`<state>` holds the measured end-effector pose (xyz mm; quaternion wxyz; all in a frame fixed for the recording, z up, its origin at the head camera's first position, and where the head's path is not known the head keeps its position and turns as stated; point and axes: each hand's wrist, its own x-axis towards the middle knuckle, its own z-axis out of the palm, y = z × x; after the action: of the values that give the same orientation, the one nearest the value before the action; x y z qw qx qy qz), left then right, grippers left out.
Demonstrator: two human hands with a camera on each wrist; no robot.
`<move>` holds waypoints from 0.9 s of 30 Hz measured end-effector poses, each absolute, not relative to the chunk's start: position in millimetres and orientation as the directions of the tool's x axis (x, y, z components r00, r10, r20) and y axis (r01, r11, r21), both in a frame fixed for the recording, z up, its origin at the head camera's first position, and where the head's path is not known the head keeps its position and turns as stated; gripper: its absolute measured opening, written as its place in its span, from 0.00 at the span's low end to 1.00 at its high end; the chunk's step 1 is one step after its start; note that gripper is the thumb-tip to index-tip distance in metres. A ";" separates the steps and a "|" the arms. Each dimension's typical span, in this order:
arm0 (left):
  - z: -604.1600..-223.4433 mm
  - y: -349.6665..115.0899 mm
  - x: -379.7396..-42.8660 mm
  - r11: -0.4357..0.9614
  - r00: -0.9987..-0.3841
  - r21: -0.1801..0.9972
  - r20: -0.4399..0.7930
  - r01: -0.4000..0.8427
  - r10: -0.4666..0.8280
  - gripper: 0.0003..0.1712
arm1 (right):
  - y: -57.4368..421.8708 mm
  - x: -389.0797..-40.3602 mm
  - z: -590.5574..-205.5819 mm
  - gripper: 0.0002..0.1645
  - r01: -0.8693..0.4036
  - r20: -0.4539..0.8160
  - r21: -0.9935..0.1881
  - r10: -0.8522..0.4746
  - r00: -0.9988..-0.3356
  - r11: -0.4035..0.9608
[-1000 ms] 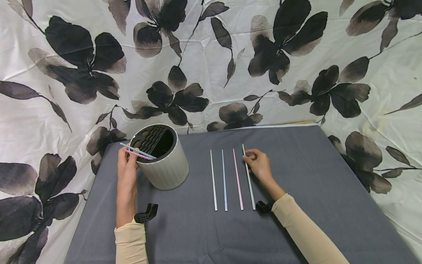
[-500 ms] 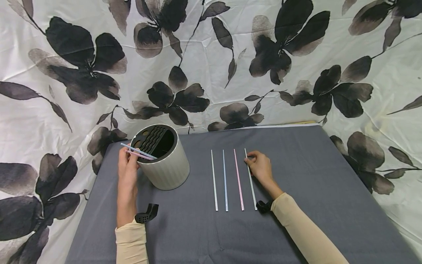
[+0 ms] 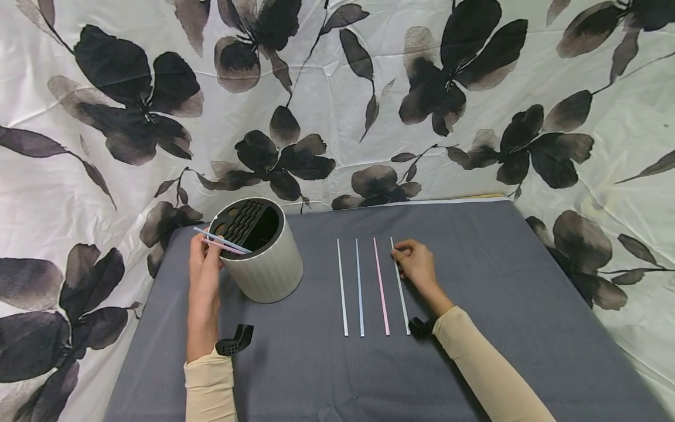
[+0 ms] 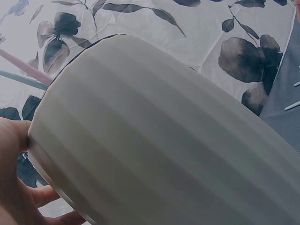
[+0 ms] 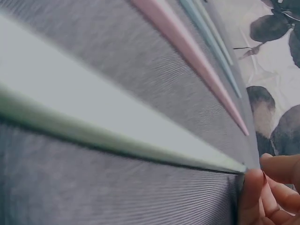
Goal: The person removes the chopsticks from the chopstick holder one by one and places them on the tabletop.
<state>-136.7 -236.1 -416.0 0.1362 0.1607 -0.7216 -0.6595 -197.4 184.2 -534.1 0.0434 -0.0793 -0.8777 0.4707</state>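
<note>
A white ribbed pen holder with a black slotted insert leans on the left part of the table. My left hand holds its near-left rim, thumb and fingers visible at the edge in the left wrist view. A blue stick and a pink stick poke out over that rim. At the right, my right hand pinches the far part of a pale green stick lying on the cloth. Left of it lie another pink stick, a blue stick and a whitish stick, roughly parallel.
Dark grey cloth covers the table. Behind it hangs a white curtain with dark flowers, meeting the table's back edge. A black wrist camera sits at the left cuff, and another wrist camera is by the right cuff.
The far end of the pale green stick has shifted slightly right and nearer with my right hand, mostly between the two earlier frames. My left hand and the pen holder stay still.
</note>
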 end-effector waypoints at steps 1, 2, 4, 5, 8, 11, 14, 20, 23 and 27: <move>-415.8 -236.0 -136.7 0.077 -0.911 0.996 -0.017 -0.054 -0.411 0.10 | 184.0 -197.9 -533.8 0.13 0.106 -0.006 -0.849 0.191 -0.982 0.518; -415.6 -235.7 -136.6 0.078 -0.911 0.995 -0.020 -0.057 -0.411 0.10 | 183.5 -198.1 -533.1 0.12 0.114 -0.015 -0.864 0.201 -0.979 0.491; -415.4 -235.4 -136.4 0.071 -0.911 0.996 -0.023 -0.057 -0.412 0.10 | 181.9 -198.5 -530.9 0.12 0.114 -0.021 -0.893 0.212 -0.977 0.436; -415.3 -235.3 -136.2 0.070 -0.911 0.996 -0.023 -0.057 -0.411 0.11 | 180.6 -198.5 -529.2 0.12 0.107 -0.020 -0.907 0.213 -0.977 0.408; -415.3 -235.3 -135.8 0.059 -0.912 0.997 -0.022 -0.051 -0.409 0.11 | 176.0 -198.0 -523.0 0.12 0.047 0.022 -0.933 0.187 -0.982 0.357; -415.5 -235.5 -135.8 0.056 -0.912 0.997 -0.021 -0.048 -0.409 0.11 | 170.1 -198.3 -516.5 0.12 -0.060 0.112 -0.935 0.131 -0.985 0.349; -415.4 -235.6 -136.0 0.069 -0.910 0.996 -0.017 -0.050 -0.414 0.10 | 162.4 -198.2 -509.3 0.13 -0.167 0.197 -0.931 0.059 -0.979 0.325; -415.7 -235.6 -137.1 0.074 -0.913 0.997 -0.005 -0.038 -0.409 0.10 | 141.3 -194.3 -491.2 0.14 -0.277 0.268 -0.942 -0.072 -0.961 0.191; -415.7 -235.7 -136.9 0.072 -0.912 0.997 -0.009 -0.042 -0.409 0.12 | 128.4 -191.5 -480.9 0.13 -0.304 0.286 -0.940 -0.127 -0.950 0.156; -415.5 -235.9 -136.4 0.058 -0.913 0.997 -0.022 -0.050 -0.406 0.13 | 109.0 -188.4 -468.1 0.14 -0.331 0.303 -0.934 -0.191 -0.934 0.138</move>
<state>-136.4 -235.9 -415.5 0.1336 0.1595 -0.7151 -0.6673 -188.4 109.0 -468.1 0.0552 0.1735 -0.7522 0.6333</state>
